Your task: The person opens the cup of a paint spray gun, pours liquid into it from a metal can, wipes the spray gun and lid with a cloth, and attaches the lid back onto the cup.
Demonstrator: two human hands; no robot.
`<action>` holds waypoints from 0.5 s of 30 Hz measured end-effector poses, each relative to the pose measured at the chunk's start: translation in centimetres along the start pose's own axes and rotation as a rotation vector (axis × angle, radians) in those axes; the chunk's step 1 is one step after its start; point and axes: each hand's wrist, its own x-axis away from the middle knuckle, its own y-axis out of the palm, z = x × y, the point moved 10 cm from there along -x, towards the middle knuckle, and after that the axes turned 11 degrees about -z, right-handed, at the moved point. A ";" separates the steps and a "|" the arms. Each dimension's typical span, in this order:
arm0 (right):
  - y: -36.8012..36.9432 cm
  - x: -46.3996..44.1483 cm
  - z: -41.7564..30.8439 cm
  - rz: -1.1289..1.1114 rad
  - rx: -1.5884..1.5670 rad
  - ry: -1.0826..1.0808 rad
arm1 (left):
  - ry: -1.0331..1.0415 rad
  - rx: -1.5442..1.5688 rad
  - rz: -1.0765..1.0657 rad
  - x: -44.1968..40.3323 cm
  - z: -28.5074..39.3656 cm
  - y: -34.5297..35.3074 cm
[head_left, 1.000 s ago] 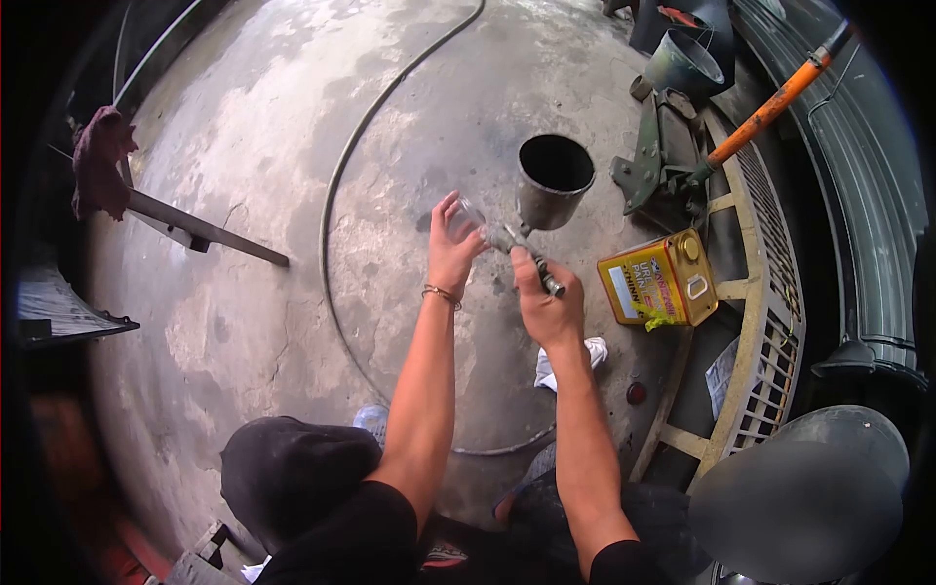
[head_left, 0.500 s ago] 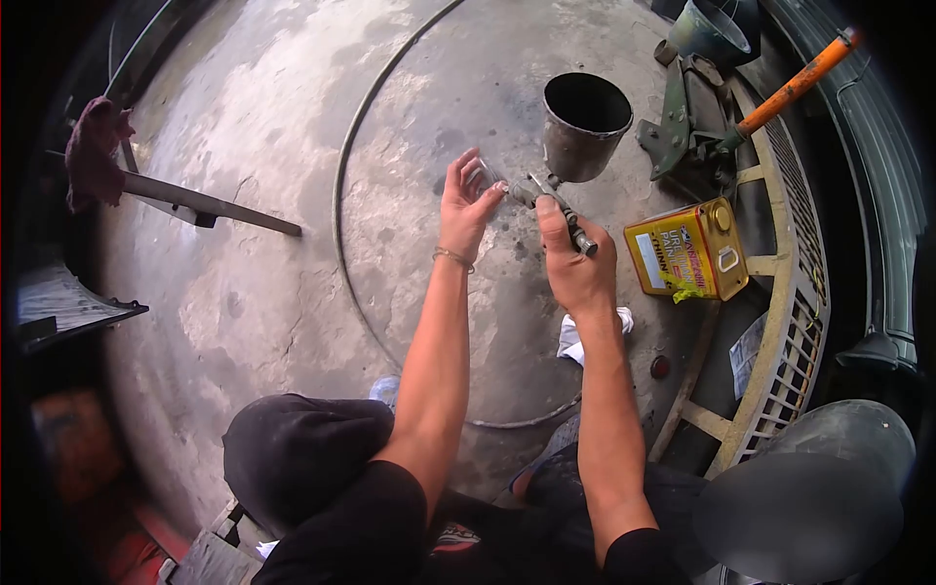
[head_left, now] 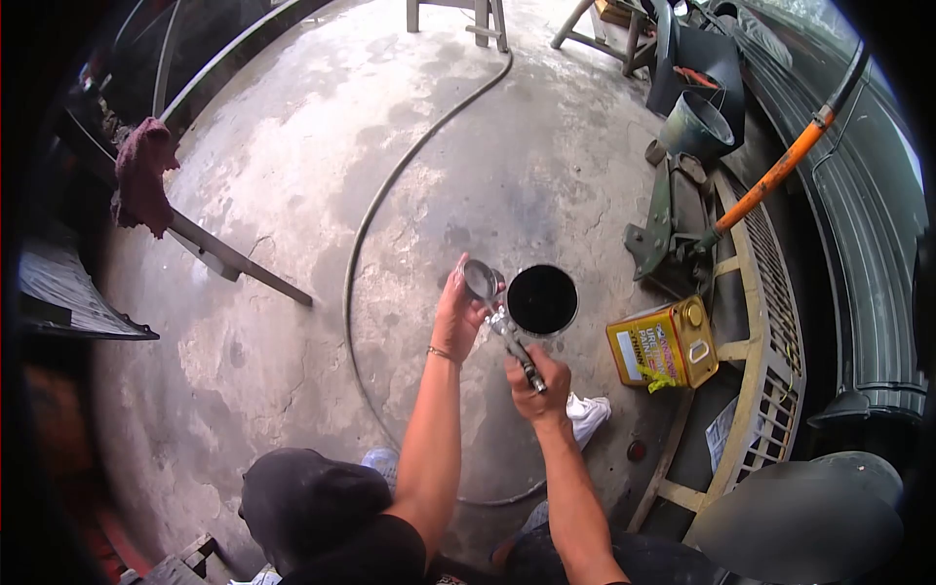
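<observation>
My right hand (head_left: 539, 380) is closed around a spray gun (head_left: 517, 353). Its dark, round paint cup (head_left: 543, 299) sits beyond the gun, with the open mouth facing up towards me and a black inside. My left hand (head_left: 460, 317) grips a small, round, see-through cup or lid (head_left: 480, 280); its exact kind is unclear. This piece is just in front of the gun's nozzle end, and I cannot tell whether they touch. Fingers of the left hand partly wrap behind it. A white cloth (head_left: 588, 417) lies on the floor beyond the right forearm.
A yellow paint-thinner can (head_left: 663, 343) stands at the right, beside a slatted frame (head_left: 770, 322). Behind it are a green jack with an orange handle (head_left: 780, 177) and a bucket (head_left: 697, 127). A hose (head_left: 356, 249) curves across the concrete floor. A maroon rag (head_left: 146, 175) hangs at left.
My view has tilted upward, showing more floor and stools ahead. The spray gun's cup has swung so its mouth faces me. The left hand's clear piece now shows its round face.
</observation>
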 end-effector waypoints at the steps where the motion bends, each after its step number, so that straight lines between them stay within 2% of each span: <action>1: 0.0 0.0 -0.2 0.003 -0.006 -0.014 | -0.010 -0.030 0.019 0.2 0.1 0.2; 10: 0.3 -0.5 0.7 0.018 -0.009 0.026 | -0.082 -0.194 0.057 0.7 0.8 0.3; 15: 0.9 -0.9 4.5 0.052 -0.197 0.233 | -0.103 -0.348 0.009 0.4 0.0 -0.4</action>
